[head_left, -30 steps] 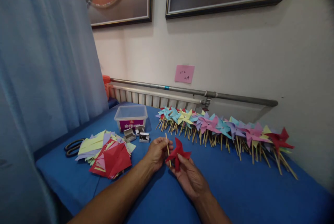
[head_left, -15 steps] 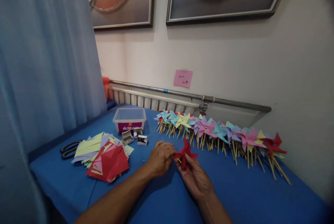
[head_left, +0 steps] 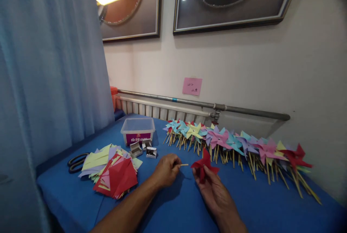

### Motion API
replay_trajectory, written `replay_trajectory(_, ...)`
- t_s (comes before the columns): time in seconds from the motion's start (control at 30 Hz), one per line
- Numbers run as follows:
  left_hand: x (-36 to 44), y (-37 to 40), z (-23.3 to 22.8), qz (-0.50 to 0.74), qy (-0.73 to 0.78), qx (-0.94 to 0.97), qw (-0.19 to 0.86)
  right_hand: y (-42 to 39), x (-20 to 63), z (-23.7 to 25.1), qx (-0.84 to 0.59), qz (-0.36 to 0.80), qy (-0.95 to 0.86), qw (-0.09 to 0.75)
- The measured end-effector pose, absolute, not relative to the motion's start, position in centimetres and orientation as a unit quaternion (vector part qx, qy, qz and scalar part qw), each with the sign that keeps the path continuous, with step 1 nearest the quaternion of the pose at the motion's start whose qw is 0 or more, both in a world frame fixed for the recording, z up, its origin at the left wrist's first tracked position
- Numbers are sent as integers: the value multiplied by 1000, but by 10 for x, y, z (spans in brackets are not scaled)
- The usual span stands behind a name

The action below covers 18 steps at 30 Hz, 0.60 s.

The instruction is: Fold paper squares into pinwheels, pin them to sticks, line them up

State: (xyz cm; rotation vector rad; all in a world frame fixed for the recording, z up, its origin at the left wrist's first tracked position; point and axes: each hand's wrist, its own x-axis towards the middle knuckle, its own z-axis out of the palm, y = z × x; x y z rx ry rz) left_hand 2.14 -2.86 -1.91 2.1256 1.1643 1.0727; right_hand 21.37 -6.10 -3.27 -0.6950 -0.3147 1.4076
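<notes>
My left hand point(head_left: 168, 169) is closed on a thin wooden stick point(head_left: 184, 165), whose pale end points right. Most of the stick is hidden in the fingers. To its right, my right hand point(head_left: 213, 193) pinches a red paper pinwheel point(head_left: 204, 166) between thumb and fingers. A gap separates the stick's tip from the pinwheel. Left of my left forearm lies a pile of paper pieces, with red sheets point(head_left: 118, 177) on top and yellow and purple sheets point(head_left: 99, 159) behind. Small open boxes point(head_left: 151, 152) stand beyond my left hand, one holding dark small pieces.
A clear plastic tub point(head_left: 137, 128) with a purple label stands behind the boxes. Black-handled scissors point(head_left: 76, 162) lie at the left by the paper. Many finished pinwheels on sticks point(head_left: 219, 138) line the table's back and right. A blue curtain point(head_left: 54, 63) hangs at left.
The hands have moved apart: the right hand with the red pinwheel shifted right, and the stick in the left hand now shows clear of it. The camera view tilted slightly upward.
</notes>
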Motion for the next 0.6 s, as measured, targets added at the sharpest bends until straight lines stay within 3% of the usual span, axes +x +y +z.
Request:
replay_trajectory(0.2,24,-25,-23,417,415,733,341,-59,209,-43,-321,634,-160,685)
replay_trajectory(0.6,28,-15,-33,439,472,669,370,-63,204,-40,-326,628,-190,680)
